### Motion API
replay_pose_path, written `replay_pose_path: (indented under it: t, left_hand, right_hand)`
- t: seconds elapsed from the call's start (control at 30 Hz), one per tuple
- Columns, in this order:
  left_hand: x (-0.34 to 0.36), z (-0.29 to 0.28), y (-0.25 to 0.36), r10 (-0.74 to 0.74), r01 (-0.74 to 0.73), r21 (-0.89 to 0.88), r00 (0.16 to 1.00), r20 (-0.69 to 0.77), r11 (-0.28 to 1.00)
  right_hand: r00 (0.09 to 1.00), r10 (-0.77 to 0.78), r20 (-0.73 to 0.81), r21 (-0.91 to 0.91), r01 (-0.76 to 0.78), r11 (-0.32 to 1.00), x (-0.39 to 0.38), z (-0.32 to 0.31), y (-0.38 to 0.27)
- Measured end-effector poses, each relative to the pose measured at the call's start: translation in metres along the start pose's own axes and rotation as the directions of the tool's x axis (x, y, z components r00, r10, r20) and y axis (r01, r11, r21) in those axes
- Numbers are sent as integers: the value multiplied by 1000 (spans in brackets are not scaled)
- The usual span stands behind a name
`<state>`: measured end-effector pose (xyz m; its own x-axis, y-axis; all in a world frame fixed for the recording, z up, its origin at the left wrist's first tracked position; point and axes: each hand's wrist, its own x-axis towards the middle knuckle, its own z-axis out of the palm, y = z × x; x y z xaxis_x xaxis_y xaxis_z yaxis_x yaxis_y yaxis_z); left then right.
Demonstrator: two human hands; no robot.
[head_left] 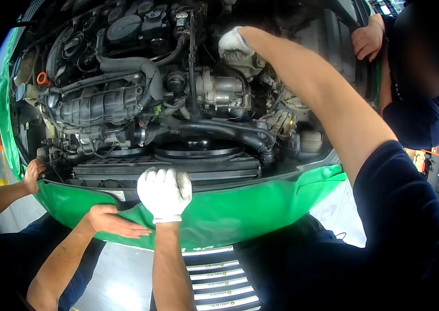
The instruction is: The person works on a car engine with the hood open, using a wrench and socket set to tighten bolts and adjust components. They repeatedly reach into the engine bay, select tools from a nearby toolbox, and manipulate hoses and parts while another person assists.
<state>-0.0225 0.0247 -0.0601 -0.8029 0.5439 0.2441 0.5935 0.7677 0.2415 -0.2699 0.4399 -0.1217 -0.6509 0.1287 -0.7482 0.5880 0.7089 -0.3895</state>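
Note:
My left hand [165, 193], in a white knit glove, rests at the front rim of the engine bay over the green fender cover [240, 210]. Its fingers are curled closed, and whatever lies under them is hidden. My right arm reaches deep into the bay from the right. At its end, my white-gloved right hand [234, 44] is down beside a metal housing [250, 66], above a silvery cylindrical starter-like part [224, 92]. The fingertips there are turned away, so their grip does not show. The engine's ribbed black intake manifold [100, 108] lies to the left.
At the left, a co-worker's bare hand [115, 222] touches the green cover, the other hand [33, 173] at the bay's corner. Another person's hand [368, 41] rests at the right edge. A black hose [224, 129] crosses above the radiator fan [196, 149].

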Motion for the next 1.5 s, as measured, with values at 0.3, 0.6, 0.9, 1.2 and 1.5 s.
replay_pose_path:
  t: [0.3, 0.6, 0.9, 1.2, 1.5]
  left_hand:
    - [5, -3, 1, 19, -19, 36, 1000, 11, 999]
    - [2, -3, 3, 41, -41, 23, 999, -8, 999]
    - [0, -10, 1, 8, -8, 9, 1000, 24, 1000]
    - [-3, 2, -6, 13, -12, 24, 998, -63, 1000]
    - [-3, 1, -3, 28, -25, 52, 998, -59, 998]
  right_hand:
    - [998, -49, -25, -63, 47, 997, 0, 3, 0]
    - [996, -84, 13, -235, 85, 968, 0, -3, -2]
    - [986, 19, -164, -854, -152, 498, 22, 70, -40]
    - [889, -158, -430, -773, -271, 574, 7, 109, -13]
    - [970, -89, 226, -479, 190, 857, -21, 210, 66]
